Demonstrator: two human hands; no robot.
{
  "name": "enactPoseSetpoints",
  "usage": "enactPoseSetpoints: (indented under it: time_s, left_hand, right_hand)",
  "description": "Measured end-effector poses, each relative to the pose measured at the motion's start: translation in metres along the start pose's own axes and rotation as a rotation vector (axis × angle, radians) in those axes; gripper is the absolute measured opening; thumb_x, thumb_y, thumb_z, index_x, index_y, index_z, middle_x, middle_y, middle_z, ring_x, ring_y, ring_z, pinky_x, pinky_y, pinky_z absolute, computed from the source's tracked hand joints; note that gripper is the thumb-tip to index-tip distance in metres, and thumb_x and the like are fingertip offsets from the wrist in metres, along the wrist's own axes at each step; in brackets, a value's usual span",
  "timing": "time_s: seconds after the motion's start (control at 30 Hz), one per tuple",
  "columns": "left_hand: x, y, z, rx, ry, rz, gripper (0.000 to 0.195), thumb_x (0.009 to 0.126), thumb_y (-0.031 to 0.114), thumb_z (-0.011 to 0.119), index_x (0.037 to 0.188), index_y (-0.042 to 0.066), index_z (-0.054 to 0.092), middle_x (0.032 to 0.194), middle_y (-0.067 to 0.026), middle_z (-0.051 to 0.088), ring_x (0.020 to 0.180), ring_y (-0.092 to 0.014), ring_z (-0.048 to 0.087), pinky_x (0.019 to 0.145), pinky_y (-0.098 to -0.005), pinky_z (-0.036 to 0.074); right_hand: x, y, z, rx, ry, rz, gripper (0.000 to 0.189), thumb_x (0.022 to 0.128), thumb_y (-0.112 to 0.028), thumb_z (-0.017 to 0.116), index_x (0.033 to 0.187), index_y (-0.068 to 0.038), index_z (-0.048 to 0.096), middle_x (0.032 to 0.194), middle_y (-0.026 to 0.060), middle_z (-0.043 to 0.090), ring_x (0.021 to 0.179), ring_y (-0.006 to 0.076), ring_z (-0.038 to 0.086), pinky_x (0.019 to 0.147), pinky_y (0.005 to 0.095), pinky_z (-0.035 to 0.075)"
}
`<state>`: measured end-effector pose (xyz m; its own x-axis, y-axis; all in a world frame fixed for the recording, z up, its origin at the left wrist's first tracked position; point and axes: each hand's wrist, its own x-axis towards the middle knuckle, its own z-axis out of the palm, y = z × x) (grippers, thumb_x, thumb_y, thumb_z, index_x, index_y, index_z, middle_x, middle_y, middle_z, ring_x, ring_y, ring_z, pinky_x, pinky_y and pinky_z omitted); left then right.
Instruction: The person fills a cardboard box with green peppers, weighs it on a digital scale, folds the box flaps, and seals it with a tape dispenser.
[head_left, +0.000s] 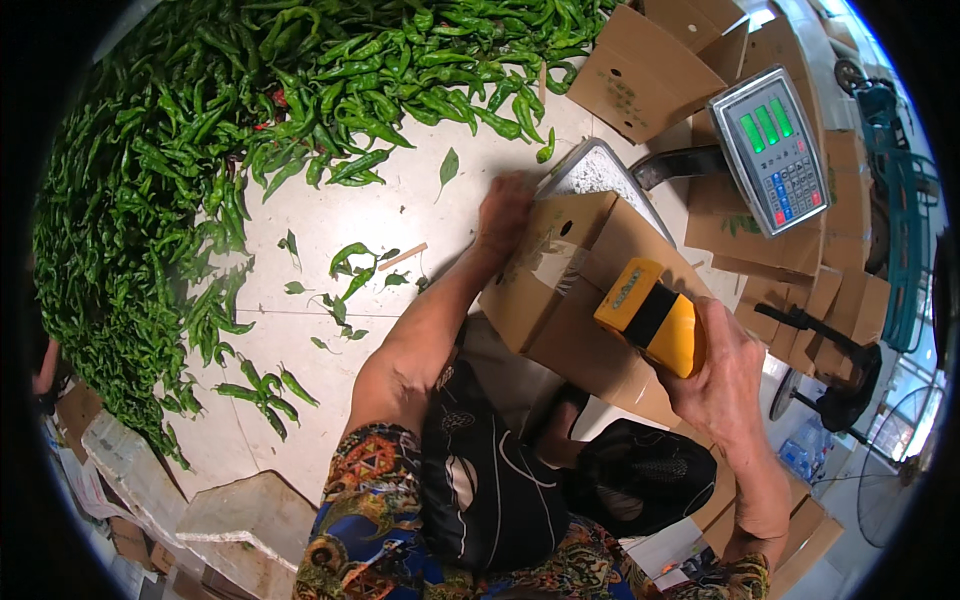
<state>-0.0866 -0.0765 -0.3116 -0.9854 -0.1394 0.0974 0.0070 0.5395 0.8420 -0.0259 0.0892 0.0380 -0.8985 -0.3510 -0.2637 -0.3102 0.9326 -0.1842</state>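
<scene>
A closed cardboard carton (555, 315) lies tilted in front of my knees, with a strip of clear tape across its near-left side. My right hand (720, 367) grips a yellow hand-held tool (652, 315) with a black band, over the carton's upper face. The tool's exact kind is unclear, and whether it touches the cardboard cannot be told. Against the carton's far left edge is my left hand (506, 210), blurred, its fingers partly hidden. Just beyond the carton sits the speckled metal platform (600, 174) of a digital scale, partly covered by it.
Green chili peppers (225, 127) form a large heap at left and back; loose ones and leaves lie on the pale floor (300, 240). The scale's lit display (769, 150) stands at right. Open cartons (637, 75) are behind, foam boxes (240, 517) at lower left, a fan (904, 465) far right.
</scene>
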Motion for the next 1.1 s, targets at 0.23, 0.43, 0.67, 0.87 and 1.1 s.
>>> enactPoseSetpoints:
  time_s: [0.23,0.43,0.67,0.87,1.1]
  left_hand:
    - [0.000,0.033,-0.014,-0.330,-0.143,-0.284,0.041,0.100,0.035,0.045,0.121,0.004,0.061,0.116,-0.0184,0.064,0.107,-0.032,0.060,0.094,-0.0389,0.047]
    - [0.015,0.137,-0.084,-0.906,-0.376,-0.283,0.053,0.104,0.045,0.040,0.125,-0.001,0.057,0.121,-0.0116,0.063,0.116,-0.022,0.055,0.102,-0.0322,0.040]
    - [0.010,0.162,-0.086,-0.488,-0.101,0.034,0.037,0.099,0.032,0.053,0.113,-0.001,0.060,0.098,-0.0244,0.066,0.095,-0.042,0.061,0.084,-0.0472,0.048]
    - [0.016,0.181,-0.093,-0.248,-0.208,0.014,0.036,0.101,0.032,0.050,0.121,0.004,0.058,0.104,-0.0252,0.066,0.100,-0.040,0.063,0.086,-0.0446,0.049]
    - [0.023,0.188,-0.096,-0.048,-0.173,0.027,0.035,0.102,0.033,0.042,0.107,0.005,0.063,0.089,-0.0256,0.067,0.086,-0.048,0.063,0.078,-0.0535,0.049]
  right_hand:
    - [-0.005,0.002,0.001,0.019,0.054,-0.012,0.051,0.069,-0.013,0.082,0.109,-0.001,0.052,0.086,0.0203,0.065,0.077,0.0397,0.066,0.064,0.0438,0.053]
    - [-0.002,0.002,0.001,0.028,0.021,0.020,0.055,0.066,-0.009,0.083,0.110,0.000,0.052,0.089,0.0203,0.065,0.080,0.0399,0.066,0.066,0.0441,0.054]
    - [-0.004,0.006,0.004,0.078,0.060,0.002,0.051,0.064,-0.008,0.080,0.106,-0.001,0.052,0.092,0.0232,0.064,0.086,0.0427,0.065,0.070,0.0449,0.055]
    - [-0.009,0.019,0.008,0.073,0.134,-0.083,0.045,0.067,-0.012,0.077,0.105,-0.001,0.053,0.091,0.0217,0.065,0.084,0.0398,0.067,0.070,0.0442,0.055]
    - [-0.013,0.031,-0.003,0.130,0.041,-0.119,0.046,0.066,-0.007,0.071,0.108,-0.001,0.054,0.092,0.0195,0.063,0.088,0.0414,0.064,0.076,0.0485,0.052]
